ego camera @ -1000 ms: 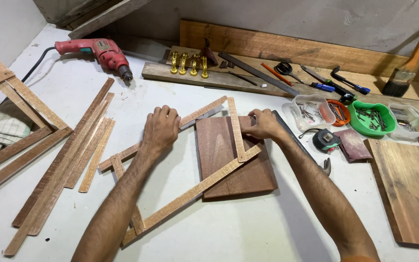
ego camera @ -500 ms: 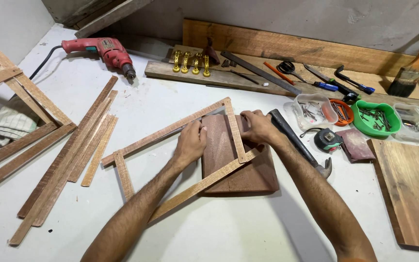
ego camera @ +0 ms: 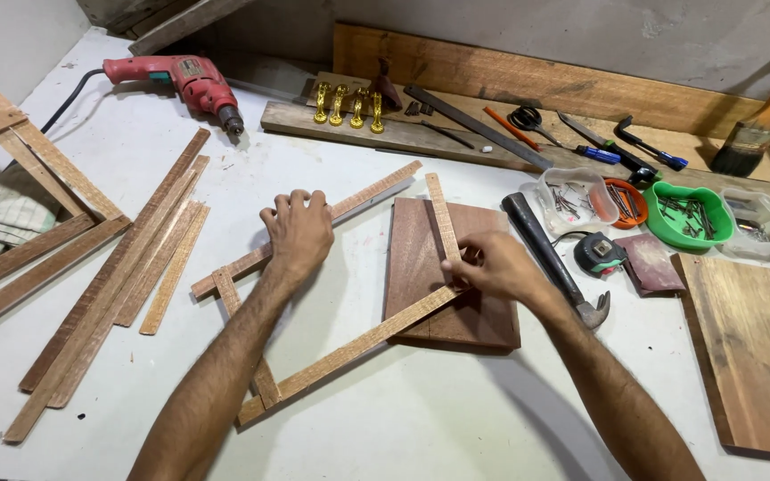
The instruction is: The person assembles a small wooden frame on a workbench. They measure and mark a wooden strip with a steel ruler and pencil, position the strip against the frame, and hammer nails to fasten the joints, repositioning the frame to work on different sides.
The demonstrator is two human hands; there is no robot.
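Two hands on a thin wooden frame (ego camera: 349,347) lying flat on the white table (ego camera: 421,419), its right part over a dark wooden board (ego camera: 474,312). Left hand (ego camera: 298,233) pressing palm-down on the upper strip, fingers together and curled over its far edge. Right hand (ego camera: 496,265) at the frame's right corner, fingertips pinched on the joint of two strips. Hammer (ego camera: 552,260) just beside the right wrist, tape measure (ego camera: 601,254) near, red drill (ego camera: 180,78) well apart.

Pale tan slat frame (ego camera: 349,347) lying over reddish-brown board (ego camera: 483,312), red drill (ego camera: 180,80), green bowl (ego camera: 692,214), white tabletop (ego camera: 421,419), 4 gold knobs (ego camera: 348,104)
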